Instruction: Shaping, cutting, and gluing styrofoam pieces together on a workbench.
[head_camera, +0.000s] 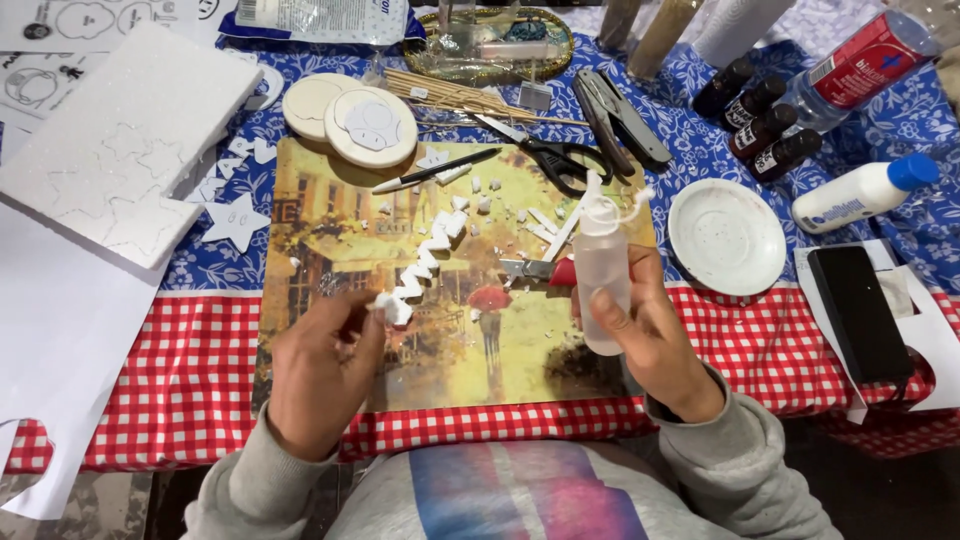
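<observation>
The right hand (655, 345) is clamped around 1 small translucent plastic squeeze bottle (603, 268) with a pointed nozzle, held upright over the right part of the mat. The left hand (322, 368) has its fingertips pinched together on the near end of 1 white zigzag foam strip (420, 270), which runs from the fingers up and to the right across the mat.

Both hands hover above 1 rectangular yellow picture placemat (450, 350) showing a street scene, scattered with small white foam scraps. Just behind the bottle lies 1 red-handled craft knife (535, 269). At the mat's far edge lie 1 black-and-white pen (435, 171) and 1 pair of black-handled scissors (555, 158).

Farther out, to the far left, sit 2 round wooden discs (345, 118), the nearer one carrying a white mushroom-shaped cutout, and 1 thick white foam board (120, 140) with star outlines cut from it. 1 white foam star (235, 220) lies beside it. A bundle of wooden skewers (450, 97) lies at the far centre.

To the right are 1 white round saucer (727, 236), 4 small dark brown bottles (760, 115), 1 white glue bottle with a blue cap (865, 193) lying on its side, and 1 black rectangular phone (860, 312).
</observation>
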